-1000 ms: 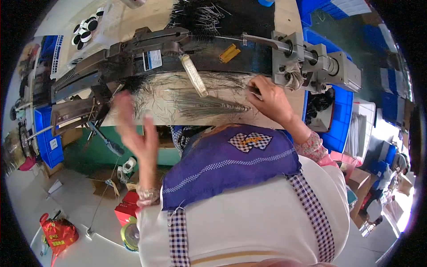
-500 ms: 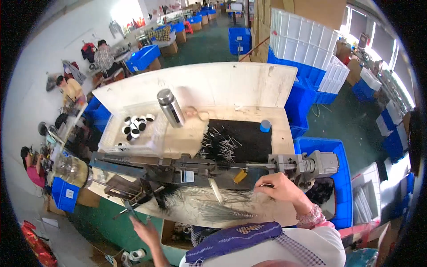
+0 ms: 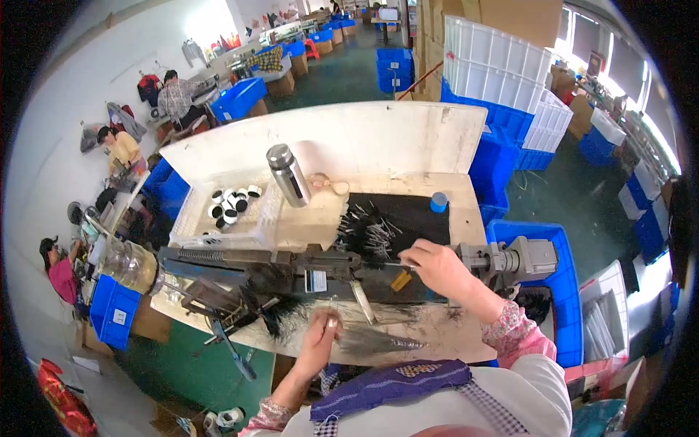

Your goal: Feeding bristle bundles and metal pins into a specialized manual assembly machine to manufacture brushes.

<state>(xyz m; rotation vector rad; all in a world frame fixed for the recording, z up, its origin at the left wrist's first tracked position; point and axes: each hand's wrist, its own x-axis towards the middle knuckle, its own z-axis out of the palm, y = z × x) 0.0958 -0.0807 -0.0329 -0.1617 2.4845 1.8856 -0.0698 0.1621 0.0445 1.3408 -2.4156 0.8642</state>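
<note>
A long metal bench machine [image 3: 328, 261] runs across the worktable in front of me. My right hand [image 3: 440, 271] is at its right part, fingers pinched at the thin rod beside the motor end [image 3: 524, 258]; what they hold is hidden. Low over the table's front edge, my left hand [image 3: 319, 341] is closed, and whatever is in it is too small to name. A bundle of thin grey wires [image 3: 382, 341] lies just right of it. Dark bristle-like strands [image 3: 280, 317] spread to its left, near a lever with a blue-grey handle [image 3: 237, 357].
Behind the machine, several twisted-wire pieces with black bristles [image 3: 371, 229] lie on a dark mat [image 3: 415, 226] with a blue cap [image 3: 438, 202]. A steel flask [image 3: 290, 178] stands beside a white basket [image 3: 251, 237] of black-and-white rings. A blue crate [image 3: 571, 298] stands right. People sit at benches left.
My left hand has left the lever handle and come right, to the table's front edge. My right hand has moved up and forward to the machine's rod.
</note>
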